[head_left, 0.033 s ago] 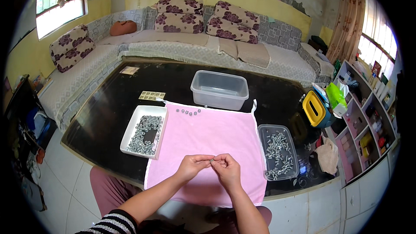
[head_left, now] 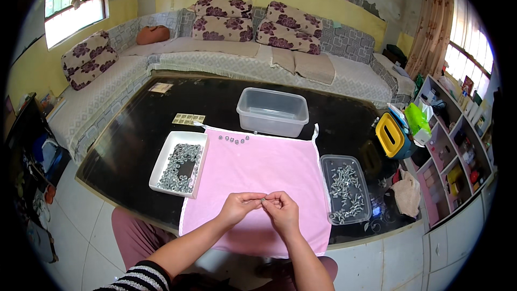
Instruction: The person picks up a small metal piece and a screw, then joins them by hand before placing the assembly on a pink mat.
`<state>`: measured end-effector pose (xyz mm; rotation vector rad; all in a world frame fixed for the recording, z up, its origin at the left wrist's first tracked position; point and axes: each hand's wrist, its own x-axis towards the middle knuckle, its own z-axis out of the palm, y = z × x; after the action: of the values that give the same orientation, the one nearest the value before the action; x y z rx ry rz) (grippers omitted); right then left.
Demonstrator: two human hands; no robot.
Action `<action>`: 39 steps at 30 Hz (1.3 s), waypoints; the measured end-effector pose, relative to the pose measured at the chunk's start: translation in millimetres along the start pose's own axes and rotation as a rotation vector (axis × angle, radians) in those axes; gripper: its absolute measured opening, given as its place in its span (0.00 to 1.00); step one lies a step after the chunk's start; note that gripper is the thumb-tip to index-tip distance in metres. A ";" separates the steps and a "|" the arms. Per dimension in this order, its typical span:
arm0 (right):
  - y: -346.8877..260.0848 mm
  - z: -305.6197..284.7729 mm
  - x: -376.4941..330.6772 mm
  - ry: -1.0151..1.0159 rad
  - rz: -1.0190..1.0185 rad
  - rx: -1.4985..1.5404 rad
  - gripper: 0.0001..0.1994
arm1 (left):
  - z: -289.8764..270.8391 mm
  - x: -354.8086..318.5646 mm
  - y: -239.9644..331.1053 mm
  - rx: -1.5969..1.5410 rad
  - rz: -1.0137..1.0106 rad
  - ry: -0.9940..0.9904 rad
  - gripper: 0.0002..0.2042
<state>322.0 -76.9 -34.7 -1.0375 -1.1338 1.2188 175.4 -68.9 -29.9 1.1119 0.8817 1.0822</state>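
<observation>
My left hand (head_left: 240,208) and my right hand (head_left: 282,214) meet over the near half of a pink cloth (head_left: 253,167). Their fingertips pinch a small metal fastener (head_left: 263,200) between them; fingers cover most of it, so I cannot tell whether it is a nut, a bolt or both. To the left, a white tray (head_left: 156,180) holds many loose metal nuts (head_left: 180,175). At the right, a clear plastic tray (head_left: 367,205) holds a pile of short bolts (head_left: 346,188). Several small metal fasteners (head_left: 232,140) lie in a row near the cloth's far edge.
A clear plastic tub (head_left: 273,124) stands beyond the cloth on the black table (head_left: 129,134). A yellow-and-blue box (head_left: 391,136) and a beige cloth (head_left: 406,194) are on the right. Flat printed cards (head_left: 188,119) lie behind the white tray. A sofa (head_left: 226,64) lines the back.
</observation>
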 end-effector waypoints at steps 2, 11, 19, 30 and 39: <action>-0.6 0.1 -0.2 -0.004 -0.011 -0.002 0.05 | 1.6 -1.0 2.5 -0.002 -0.010 0.014 0.11; -2.7 -1.7 -1.3 -0.017 0.040 0.066 0.05 | -1.8 -1.3 7.3 -0.035 -0.059 0.007 0.11; -8.0 -5.2 -1.2 -0.051 0.148 0.226 0.04 | 0.4 -2.6 6.2 -0.019 0.030 -0.045 0.10; -4.7 -5.0 -0.6 -0.033 0.205 0.232 0.04 | 2.0 -2.8 2.2 0.210 0.205 -0.003 0.09; -12.7 -7.6 -0.3 -0.054 0.287 0.232 0.04 | 2.5 -4.9 2.5 0.379 0.301 0.047 0.08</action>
<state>331.5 -78.2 -23.4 -1.0162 -0.8774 1.5741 176.0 -74.0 -26.7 1.5778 1.0048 1.2199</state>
